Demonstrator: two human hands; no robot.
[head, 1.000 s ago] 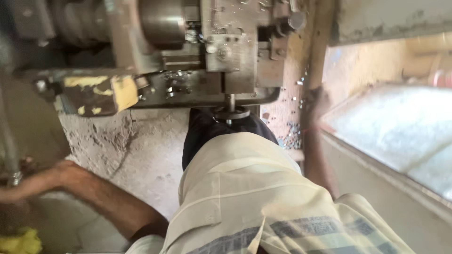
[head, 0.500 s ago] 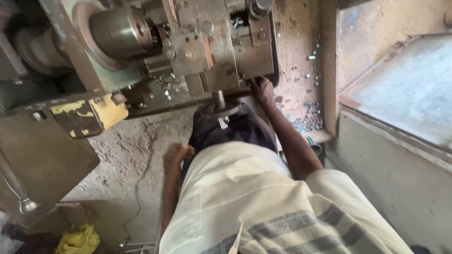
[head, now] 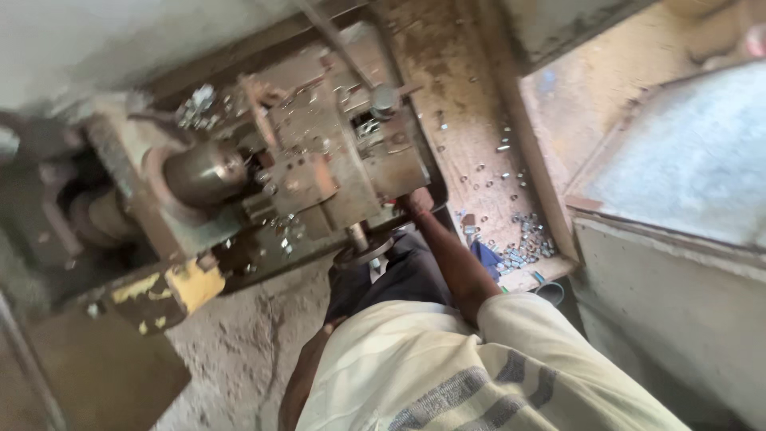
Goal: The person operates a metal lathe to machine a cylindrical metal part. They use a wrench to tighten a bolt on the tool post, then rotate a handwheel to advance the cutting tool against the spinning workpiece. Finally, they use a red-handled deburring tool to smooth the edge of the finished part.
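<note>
Right hand (head: 416,201) on near edge of lathe carriage (head: 351,168), just above handwheel (head: 369,254); fingers blurred, cannot tell if curled or apart. Left hand hidden under shirt (head: 463,375), only forearm (head: 307,375) visible. Chuck (head: 203,172) left of carriage. Small metal nuts (head: 519,243) scattered in tray (head: 471,96), near-right corner.

Left hand (head: 329,326) mostly hidden behind cream striped shirt (head: 447,375); right hand's (head: 416,201) grip lost against blurred rusty metal lathe carriage (head: 343,160).
</note>
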